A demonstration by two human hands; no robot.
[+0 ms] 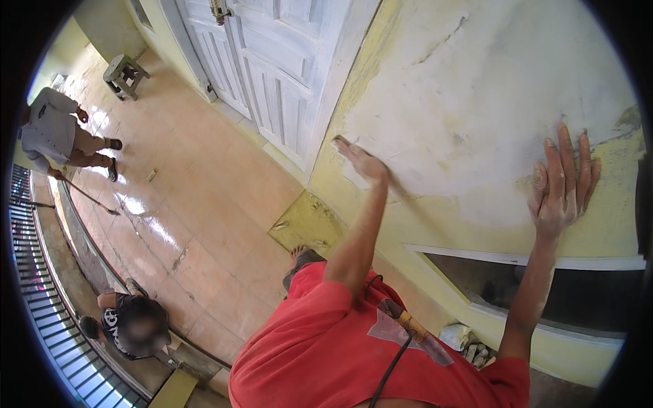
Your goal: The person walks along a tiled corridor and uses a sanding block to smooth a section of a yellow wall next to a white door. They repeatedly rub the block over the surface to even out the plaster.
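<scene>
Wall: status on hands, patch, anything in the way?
Left hand near door frame, grip unclear. Right hand spread open on wall. White patch cracked up high. Door frame likely nearest obstacle.

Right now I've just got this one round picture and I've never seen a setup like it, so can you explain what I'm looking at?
There is no machine here, just a person working with bare hands. The picture comes from a wide camera worn on that person's head, looking down, so straight edges bend near the rim. The red shirt is the wearer's own. The right hand is spread against a patchy white and yellow wall and holds nothing visible. The left hand is at the wall near the white door; whether something sits under its fingers, I can't tell. A stool stands on the tiled floor. Two other people are nearby: one holds a long stick, another is beside the railing.
</scene>
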